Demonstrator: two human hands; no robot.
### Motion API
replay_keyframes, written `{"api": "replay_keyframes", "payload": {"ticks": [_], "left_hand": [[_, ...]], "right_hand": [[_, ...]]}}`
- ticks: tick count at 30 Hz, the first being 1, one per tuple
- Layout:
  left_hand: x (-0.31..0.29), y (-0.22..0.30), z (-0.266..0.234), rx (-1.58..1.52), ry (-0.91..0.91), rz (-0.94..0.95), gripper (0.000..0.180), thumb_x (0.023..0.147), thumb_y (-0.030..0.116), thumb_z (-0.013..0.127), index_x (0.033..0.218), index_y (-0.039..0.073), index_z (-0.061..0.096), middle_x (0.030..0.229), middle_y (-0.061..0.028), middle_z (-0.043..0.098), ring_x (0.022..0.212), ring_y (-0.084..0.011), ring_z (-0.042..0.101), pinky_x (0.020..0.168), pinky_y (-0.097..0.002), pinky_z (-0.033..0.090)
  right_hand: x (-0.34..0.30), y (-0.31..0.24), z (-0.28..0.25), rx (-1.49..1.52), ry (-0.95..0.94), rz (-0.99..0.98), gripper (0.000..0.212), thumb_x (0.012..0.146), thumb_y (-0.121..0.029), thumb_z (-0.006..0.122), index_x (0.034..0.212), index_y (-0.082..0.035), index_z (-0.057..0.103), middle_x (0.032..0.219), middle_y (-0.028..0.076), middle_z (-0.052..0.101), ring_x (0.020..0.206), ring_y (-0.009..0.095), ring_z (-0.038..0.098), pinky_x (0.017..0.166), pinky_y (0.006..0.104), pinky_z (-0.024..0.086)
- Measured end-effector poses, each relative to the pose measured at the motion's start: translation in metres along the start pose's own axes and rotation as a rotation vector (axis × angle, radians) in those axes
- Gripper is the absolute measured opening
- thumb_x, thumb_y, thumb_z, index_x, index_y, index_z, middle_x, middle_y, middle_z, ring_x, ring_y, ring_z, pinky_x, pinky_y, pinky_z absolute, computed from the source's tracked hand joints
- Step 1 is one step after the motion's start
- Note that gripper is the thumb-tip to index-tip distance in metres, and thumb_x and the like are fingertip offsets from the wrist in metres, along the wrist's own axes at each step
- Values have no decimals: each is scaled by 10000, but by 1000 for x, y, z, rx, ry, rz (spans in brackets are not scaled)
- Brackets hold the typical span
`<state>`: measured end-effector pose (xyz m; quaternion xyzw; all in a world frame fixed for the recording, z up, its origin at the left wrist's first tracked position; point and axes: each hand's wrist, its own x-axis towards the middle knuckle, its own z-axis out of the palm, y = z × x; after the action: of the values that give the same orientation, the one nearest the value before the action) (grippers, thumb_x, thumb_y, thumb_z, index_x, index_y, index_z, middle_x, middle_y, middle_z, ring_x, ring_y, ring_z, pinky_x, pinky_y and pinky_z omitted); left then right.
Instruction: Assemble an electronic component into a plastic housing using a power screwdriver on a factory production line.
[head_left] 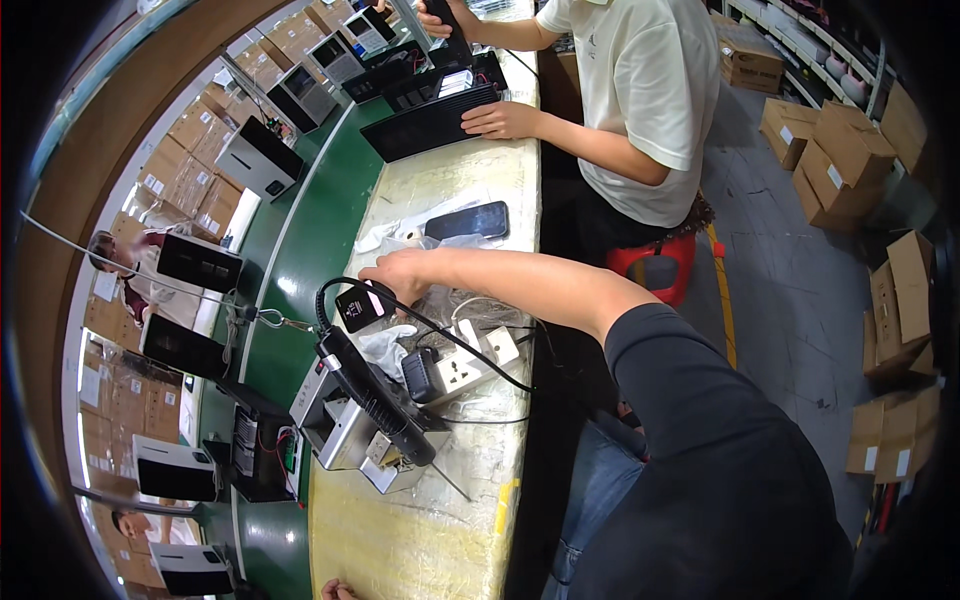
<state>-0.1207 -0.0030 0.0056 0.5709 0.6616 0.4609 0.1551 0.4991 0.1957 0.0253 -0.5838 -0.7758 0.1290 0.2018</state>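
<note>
My right hand (400,277) reaches across the workbench, its fingers curled at the edge of a small black device (362,308) with a light print or display on its face. Some fingertips are hidden behind the device. Crumpled clear plastic lies under and around this hand, with a smartphone (467,222) just beyond it. Nearer to me, a black electric screwdriver (375,395) hangs tilted from a hook, its thin bit pointing down over a grey metal box (345,432). Of my left hand (337,590), only some fingertips show at the bottom edge, over the bench.
A white power strip (480,365) with a black adapter (422,375) and loose cables lies by the bench edge. A co-worker (640,90) handles a black panel (430,122) farther along. Black-and-white units (262,158) line the green conveyor (300,235). Cardboard boxes (845,150) stand at right.
</note>
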Motion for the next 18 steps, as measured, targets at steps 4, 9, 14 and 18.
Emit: {"api": "replay_keyframes", "payload": {"ticks": [4, 9, 14, 18], "left_hand": [[0, 1, 1, 22, -5, -1, 160, 807, -2, 622, 919, -111, 656, 911, -197, 665, 837, -287, 583, 781, -377, 495], [-2, 5, 1, 42, -11, 18, 143, 825, -1, 629, 919, -104, 657, 909, -190, 666, 833, -283, 582, 778, -374, 495], [2, 7, 9, 44, -8, 11, 125, 850, 0, 615, 913, -95, 668, 934, -195, 675, 852, -307, 587, 803, -377, 494], [15, -31, -5, 85, -33, 41, 249, 926, 152, 623, 1035, -72, 622, 930, -210, 680, 793, -277, 604, 763, -343, 488]], "right_hand": [[-5, 1, 1, 4, 34, 0, 934, 585, -412, 870, 1383, -129, 476, 1172, 237, 621, 1131, 426, 604, 953, 491, 491], [-8, -6, -2, -31, 114, 9, 1000, 597, -330, 912, 1425, -67, 419, 1168, 222, 620, 1141, 408, 592, 958, 477, 478], [-16, 7, -35, 572, 633, 124, 888, 613, -381, 891, 1285, 33, 484, 1069, 189, 670, 929, 330, 680, 807, 405, 561], [-74, -32, -101, 1172, 530, 153, 762, 762, -449, 845, 1322, -83, 481, 935, 16, 628, 702, 101, 631, 551, 268, 507]]}}
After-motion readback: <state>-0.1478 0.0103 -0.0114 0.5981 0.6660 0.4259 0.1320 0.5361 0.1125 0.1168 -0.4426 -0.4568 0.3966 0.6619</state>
